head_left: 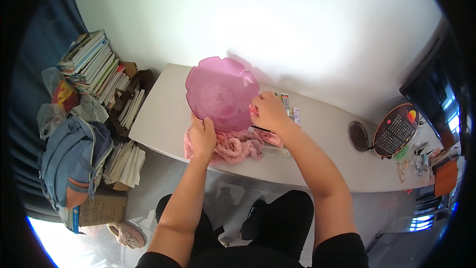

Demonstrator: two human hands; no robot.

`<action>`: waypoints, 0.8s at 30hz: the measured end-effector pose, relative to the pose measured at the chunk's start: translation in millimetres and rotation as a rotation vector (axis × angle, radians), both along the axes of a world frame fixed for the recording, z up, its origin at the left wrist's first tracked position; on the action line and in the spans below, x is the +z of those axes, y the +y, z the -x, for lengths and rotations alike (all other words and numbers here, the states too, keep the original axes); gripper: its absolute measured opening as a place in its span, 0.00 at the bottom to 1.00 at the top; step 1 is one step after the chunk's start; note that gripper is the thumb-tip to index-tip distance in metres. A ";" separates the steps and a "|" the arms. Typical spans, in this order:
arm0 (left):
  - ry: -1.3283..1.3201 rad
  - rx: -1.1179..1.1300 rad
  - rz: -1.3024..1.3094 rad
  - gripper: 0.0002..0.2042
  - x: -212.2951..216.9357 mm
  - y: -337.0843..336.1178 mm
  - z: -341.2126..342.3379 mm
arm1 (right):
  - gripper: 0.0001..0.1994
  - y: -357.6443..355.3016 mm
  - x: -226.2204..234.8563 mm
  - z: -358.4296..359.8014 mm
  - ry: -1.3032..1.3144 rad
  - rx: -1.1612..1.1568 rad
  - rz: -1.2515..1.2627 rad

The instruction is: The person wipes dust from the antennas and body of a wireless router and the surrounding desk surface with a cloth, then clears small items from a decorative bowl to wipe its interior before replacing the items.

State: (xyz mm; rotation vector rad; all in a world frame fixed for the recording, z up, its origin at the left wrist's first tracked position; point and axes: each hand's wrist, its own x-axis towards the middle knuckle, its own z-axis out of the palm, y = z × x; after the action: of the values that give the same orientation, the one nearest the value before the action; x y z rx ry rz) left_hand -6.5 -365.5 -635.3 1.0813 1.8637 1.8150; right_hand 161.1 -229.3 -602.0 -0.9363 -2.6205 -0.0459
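A translucent pink bowl (220, 87) with a scalloped rim is held up, tilted, over the table. My left hand (202, 138) grips its lower left rim, fingers closed round the edge. At the bowl's right rim, my right hand (271, 111) is closed, with a bit of something pinkish-red showing at its fingertips; what it is cannot be made out. Below the bowl lies a crumpled fluffy pink towel (237, 149) at the table's front edge. A pink and dark packet (268, 137) sits beside the towel, partly behind my right wrist.
The long pale table (327, 151) stands against a white wall. Small packages (296, 114) lie past my right hand. Rightward are a round dark plaque (396, 130), a dark disc (358, 136) and a screen (436, 94). Stacked books (94, 64) and a blue backpack (74, 159) are left.
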 end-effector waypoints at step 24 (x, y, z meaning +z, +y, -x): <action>0.078 0.028 -0.005 0.23 -5.4 -8.7 14.4 | 0.06 5.8 12.7 62.5 -0.346 -0.085 0.057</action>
State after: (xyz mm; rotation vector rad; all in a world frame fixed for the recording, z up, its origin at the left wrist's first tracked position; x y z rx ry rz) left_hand -20.9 -374.2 -640.8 1.1489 1.9291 1.8178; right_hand 98.5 -223.6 -589.3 -1.1487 -2.9059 -0.1700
